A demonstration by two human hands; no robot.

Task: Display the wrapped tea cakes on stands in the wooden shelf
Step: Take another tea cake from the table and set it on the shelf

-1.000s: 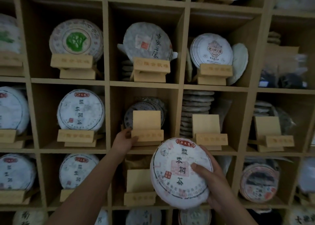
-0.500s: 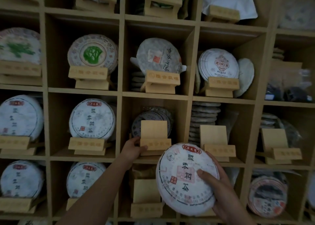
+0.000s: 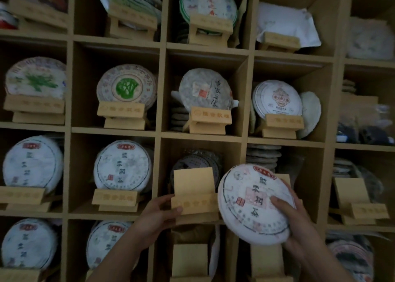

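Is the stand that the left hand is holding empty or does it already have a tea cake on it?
Empty. The stand shows its bare back; the cake is in the right hand.

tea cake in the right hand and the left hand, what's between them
In the head view, the empty wooden stand lies between them, gripped by the left hand; the tea cake is in the right hand.

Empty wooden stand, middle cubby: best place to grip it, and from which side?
Pinch the front lip of the empty wooden stand at its left end, coming from the left, as the left hand does. The right hand holds the wrapped tea cake over the stand's right side.
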